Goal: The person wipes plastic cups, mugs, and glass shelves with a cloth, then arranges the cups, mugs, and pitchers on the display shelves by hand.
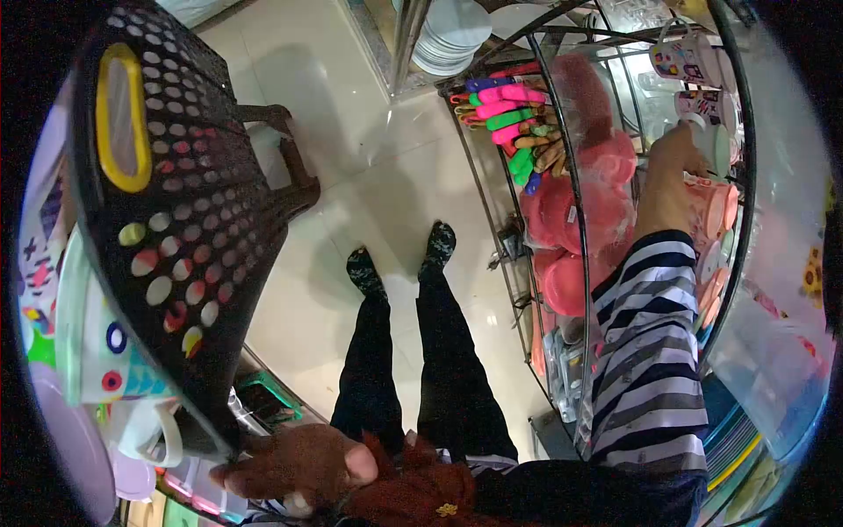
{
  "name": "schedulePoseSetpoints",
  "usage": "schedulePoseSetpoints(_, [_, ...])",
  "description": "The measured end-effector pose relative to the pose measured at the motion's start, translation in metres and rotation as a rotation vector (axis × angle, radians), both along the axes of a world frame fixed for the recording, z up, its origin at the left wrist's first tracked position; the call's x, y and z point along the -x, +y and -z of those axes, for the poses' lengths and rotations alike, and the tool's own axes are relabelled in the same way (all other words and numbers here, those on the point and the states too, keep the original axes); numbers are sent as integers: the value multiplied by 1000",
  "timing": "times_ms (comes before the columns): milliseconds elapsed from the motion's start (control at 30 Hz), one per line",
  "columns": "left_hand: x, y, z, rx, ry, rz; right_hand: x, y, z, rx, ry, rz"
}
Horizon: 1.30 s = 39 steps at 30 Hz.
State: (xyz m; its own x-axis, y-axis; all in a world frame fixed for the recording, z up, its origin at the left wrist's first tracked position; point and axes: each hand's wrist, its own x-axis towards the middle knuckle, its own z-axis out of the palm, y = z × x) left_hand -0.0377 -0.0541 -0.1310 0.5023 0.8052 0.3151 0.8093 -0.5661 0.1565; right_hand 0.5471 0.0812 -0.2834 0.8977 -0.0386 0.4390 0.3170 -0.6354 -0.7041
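My right hand (674,171), at the end of a striped sleeve, reaches into the wire rack at the right. Its fingers are closed at a pale green and white cup (717,147); the exact grip is partly hidden. Patterned white cups (685,60) stand just beyond, and pink cups (722,209) sit beside my wrist. Low in the view, my left hand (299,465) is held near my body, below a black perforated basket (198,211) with a yellow-edged handle opening. Its fingers are loosely bent and apart, with nothing visible in them.
The black wire rack (571,158) also holds wrapped pink containers (566,215) and bundled bright-handled items (505,110). White plates (452,35) are stacked at the back. At the left are a white mug (149,435) and a patterned container (105,342). Pale floor tiles (342,158) surround my feet.
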Motion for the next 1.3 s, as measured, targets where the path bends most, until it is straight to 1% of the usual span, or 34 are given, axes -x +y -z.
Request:
schedulePoseSetpoints(100, [-8,3,2,15,77,129,-10,1,2,-20,-3,27])
schedulePoseSetpoints(300, [-16,15,17,-39,406,620,-23,0,6,-59,11,80])
schedulePoseSetpoints(333, [-18,14,21,-37,455,655,-23,-2,8,-77,12,86])
schedulePoseSetpoints(400, [-22,11,30,23,478,616,-23,-3,10,-98,8,96])
schedulePoseSetpoints(433, [-31,5,44,156,85,324,-24,-3,11,-115,7,99])
schedulePoseSetpoints(500, [-46,11,55,285,-301,26,-20,-6,11,-164,-4,104])
schedulePoseSetpoints(600, [-75,44,68,390,-514,65,-2,-2,7,-300,-26,48])
schedulePoseSetpoints(633, [-92,54,74,428,-602,55,9,-3,3,-358,-3,-80])
schedulePoseSetpoints(667, [-104,64,78,482,-599,50,24,-7,-2,-417,51,-266])
schedulePoseSetpoints(700, [-116,73,81,534,-598,43,50,-14,-10,-486,148,-538])
schedulePoseSetpoints(733, [-129,81,85,616,-651,34,76,-20,-18,-550,285,-791])
schedulePoseSetpoints(767, [-142,88,86,699,-703,24,102,-33,-30,-383,443,-803])
schedulePoseSetpoints(800, [-154,94,85,700,-704,23,133,-46,-44,-212,600,-807])
schedulePoseSetpoints(833, [-166,99,80,868,-867,-15,178,-50,-66,-91,650,-963])
schedulePoseSetpoints(867, [-175,103,75,1034,-1029,-56,214,-53,-88,106,649,-963])
schedulePoseSetpoints(900, [-180,107,70,1069,-1030,-14,226,-63,-82,114,634,-1135])
schedulePoseSetpoints(933, [-183,105,72,1071,-1030,-14,240,-68,-84,187,713,-1207])
schedulePoseSetpoints(1000, [-187,103,76,1131,-1267,-145,256,-67,-91,208,760,-1226])
schedulePoseSetpoints(1067, [-178,102,68,1243,-1212,-174,263,-61,-93,231,806,-1247])
schedulePoseSetpoints(1133, [-177,94,71,1118,-1413,-14,264,-55,-90,289,918,-1144])
schedulePoseSetpoints(1167, [-174,93,74,1038,-1272,42,265,-54,-84,291,919,-1143])
schedulePoseSetpoints(1200, [-172,92,77,947,-1138,90,266,-54,-78,281,810,-1213])
schedulePoseSetpoints(1233, [-172,91,75,952,-1081,-5,267,-53,-73,266,698,-1280])
schedulePoseSetpoints(1267, [-169,92,75,945,-1062,-49,263,-51,-72,266,698,-1282])
schedulePoseSetpoints(1300, [-167,93,75,939,-1042,-93,254,-50,-72,253,762,-1371])
